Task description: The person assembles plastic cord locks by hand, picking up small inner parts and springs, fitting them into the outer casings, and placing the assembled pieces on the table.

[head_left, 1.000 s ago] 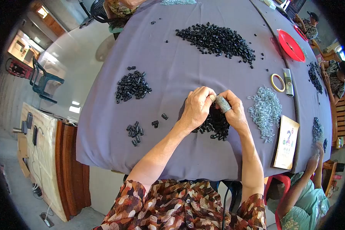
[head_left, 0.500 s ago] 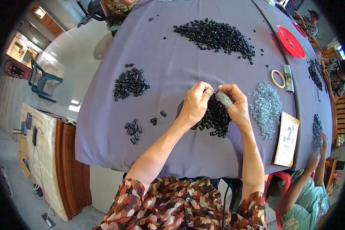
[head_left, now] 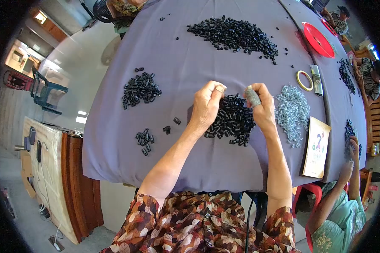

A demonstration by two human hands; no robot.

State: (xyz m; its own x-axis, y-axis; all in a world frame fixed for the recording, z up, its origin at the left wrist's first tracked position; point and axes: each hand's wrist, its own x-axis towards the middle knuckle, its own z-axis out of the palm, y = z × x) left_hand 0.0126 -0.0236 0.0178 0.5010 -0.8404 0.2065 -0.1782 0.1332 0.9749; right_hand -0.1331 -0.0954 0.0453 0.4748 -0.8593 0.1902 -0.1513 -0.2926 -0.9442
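Observation:
A pile of small black plastic pieces [head_left: 233, 120] lies on the cloth between my two hands. My left hand [head_left: 207, 105] is at the pile's left edge, thumb and fingers pinched together; whatever they hold is too small to make out. On the other side, my right hand [head_left: 264, 107] is closed the same way, its grip hidden. A grey wrap [head_left: 253, 97] covers one of its digits. Just right of that hand lies a heap of small clear plastic pieces [head_left: 292, 111].
Other black piles lie at the far middle [head_left: 236, 38], the left [head_left: 141, 89] and the near left [head_left: 145, 139]. Right of the clear heap are a booklet [head_left: 316, 147], a tape roll [head_left: 305, 80] and a red tray [head_left: 318, 40]. A co-worker's hands [head_left: 350, 158] are at far right.
My hands have moved apart, the left one to the left, and more of the black pile shows between them. The whole view has shifted slightly.

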